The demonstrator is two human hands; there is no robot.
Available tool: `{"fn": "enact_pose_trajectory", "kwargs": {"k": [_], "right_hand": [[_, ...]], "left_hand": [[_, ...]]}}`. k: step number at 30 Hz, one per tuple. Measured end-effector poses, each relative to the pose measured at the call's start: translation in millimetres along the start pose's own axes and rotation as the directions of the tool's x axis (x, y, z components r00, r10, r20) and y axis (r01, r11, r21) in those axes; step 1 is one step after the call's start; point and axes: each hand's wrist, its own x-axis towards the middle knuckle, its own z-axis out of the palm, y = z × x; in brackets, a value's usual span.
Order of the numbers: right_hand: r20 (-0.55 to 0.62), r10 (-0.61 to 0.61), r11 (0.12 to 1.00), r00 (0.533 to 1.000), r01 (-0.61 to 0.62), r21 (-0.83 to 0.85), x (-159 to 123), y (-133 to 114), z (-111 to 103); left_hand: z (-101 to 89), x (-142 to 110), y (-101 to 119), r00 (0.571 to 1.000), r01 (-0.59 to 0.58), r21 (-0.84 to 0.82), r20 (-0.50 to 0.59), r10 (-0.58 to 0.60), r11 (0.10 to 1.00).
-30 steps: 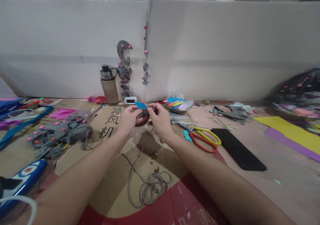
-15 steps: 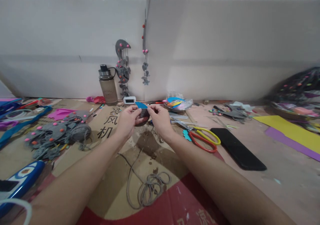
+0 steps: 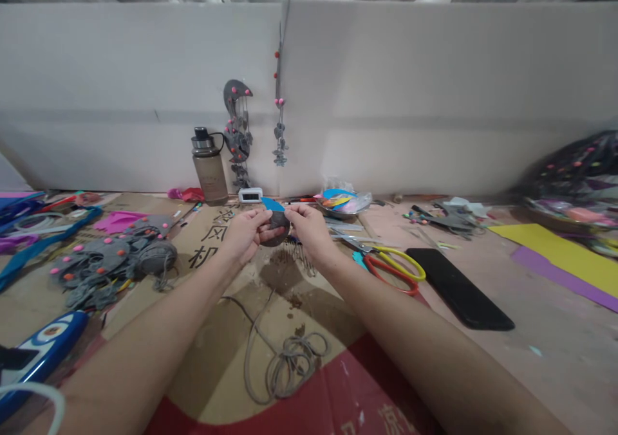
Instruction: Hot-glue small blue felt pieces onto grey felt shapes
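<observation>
My left hand [image 3: 244, 234] and my right hand [image 3: 310, 230] meet above the cardboard, both closed on one small bundle. In it are a dark grey rounded piece [image 3: 279, 221], which looks like felt, and a pointed blue piece [image 3: 271, 204] standing up at its top edge. My left fingers support the grey piece from the left and below. At the upper right, my right thumb and fingertips pinch where blue and grey meet. Just right of my right wrist lie scissors [image 3: 393, 261] with red and yellow handles. Below the hands is a loose coil of grey cord [image 3: 294, 364].
Grey felt pieces with pompoms and a yarn ball [image 3: 157, 257] lie left, near a blue tool [image 3: 46, 351]. Behind stand a bottle [image 3: 210, 171] and a small white display [image 3: 250, 195]. A black phone [image 3: 461, 288] and yellow sheet [image 3: 560, 255] lie right.
My hands keep hold of the grey and blue pieces. My left fingers have spread a little around the grey piece, showing more of it. The view has tilted slightly.
</observation>
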Motion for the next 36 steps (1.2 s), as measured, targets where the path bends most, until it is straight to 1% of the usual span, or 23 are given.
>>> {"fn": "enact_pose_trajectory", "kwargs": {"k": [3,7,9,10,12,14,18,19,21,23,24,25,27,29,30,31,32,33,35,36], "right_hand": [[0.016,0.066,0.995,0.998,-0.067,0.075,0.5,0.5,0.1],[0.083,0.154,0.966,0.985,-0.168,0.196,-2.6,-4.5,0.6],[0.108,0.172,0.955,0.979,-0.192,0.226,-4.2,-6.0,1.7],[0.109,0.163,0.957,0.981,-0.184,0.223,-4.8,-5.8,2.6],[0.104,0.121,0.973,0.987,-0.139,0.186,-5.5,-3.2,4.7],[0.08,0.082,0.99,0.993,-0.09,0.11,-6.2,1.2,6.8],[-0.009,0.083,0.992,0.996,-0.084,-0.099,-7.9,8.2,8.5],[-0.004,0.081,0.985,0.997,-0.081,-0.149,-8.6,8.4,8.4],[0.069,0.061,0.964,0.996,-0.041,-0.261,-11.2,6.2,8.4],[0.207,0.026,0.911,0.978,0.062,-0.408,-17.3,1.1,9.7],[0.295,0.014,0.862,0.955,0.138,-0.488,-22.2,-2.2,11.3],[0.384,0.015,0.795,0.923,0.222,-0.565,-28.4,-5.6,13.6],[0.544,0.044,0.618,0.838,0.404,-0.674,-44.1,-11.9,19.9],[0.632,0.061,0.432,0.772,0.551,-0.714,-60.7,-16.6,27.1],[0.647,0.048,0.368,0.761,0.589,-0.72,-67.9,-18.5,30.1],[0.662,0.032,0.333,0.749,0.617,-0.713,-73.4,-20.2,32.3],[0.666,0.01,0.333,0.746,0.626,-0.706,-77.0,-22.0,33.2],[0.654,-0.012,0.361,0.756,0.613,-0.703,-78.3,-24.0,32.5],[0.596,-0.053,0.448,0.801,0.553,-0.703,-74.8,-28.9,25.8],[0.541,-0.075,0.479,0.838,0.506,-0.717,-70.4,-31.4,19.7]], "left_hand": [[-1.9,0.9,0.6,1.0,0.029,-0.012,-0.008,-0.029,1.0],[-7.6,4.2,0.0,0.996,0.092,-0.018,0.001,-0.092,0.996],[-10.6,6.0,0.1,0.992,0.125,-0.019,0.005,-0.124,0.992],[-11.6,6.8,0.3,0.991,0.131,-0.017,0.004,-0.131,0.991],[-12.8,7.9,1.2,0.993,0.115,-0.01,-0.006,-0.115,0.993],[-13.6,8.9,2.2,0.997,0.074,-0.005,-0.022,-0.074,0.997],[-18.9,13.3,4.5,0.994,-0.034,-0.012,-0.107,0.032,0.999],[-21.1,14.6,5.1,0.99,-0.058,-0.017,-0.132,0.056,0.998],[-26.1,17.1,6.0,0.981,-0.095,-0.028,-0.173,0.089,0.995],[-31.6,18.9,6.2,0.974,-0.117,-0.038,-0.201,0.107,0.992],[-34.5,19.6,5.9,0.972,-0.124,-0.046,-0.207,0.112,0.991],[-37.5,20.3,5.3,0.971,-0.13,-0.058,-0.211,0.115,0.99],[-43.7,22.1,3.5,0.971,-0.137,-0.092,-0.211,0.115,0.986],[-50.0,24.7,1.1,0.972,-0.129,-0.137,-0.213,0.098,0.982],[-52.9,26.2,-0.2,0.972,-0.121,-0.162,-0.217,0.084,0.979],[-55.5,27.6,-1.6,0.973,-0.113,-0.186,-0.221,0.071,0.976],[-57.8,28.9,-3.0,0.973,-0.104,-0.208,-0.222,0.057,0.973],[-59.6,30.0,-4.5,0.974,-0.097,-0.225,-0.223,0.046,0.97],[-61.6,31.0,-7.5,0.975,-0.089,-0.241,-0.22,0.035,0.966],[-61.8,31.0,-8.7,0.976,-0.086,-0.239,-0.216,0.034,0.967]]}}
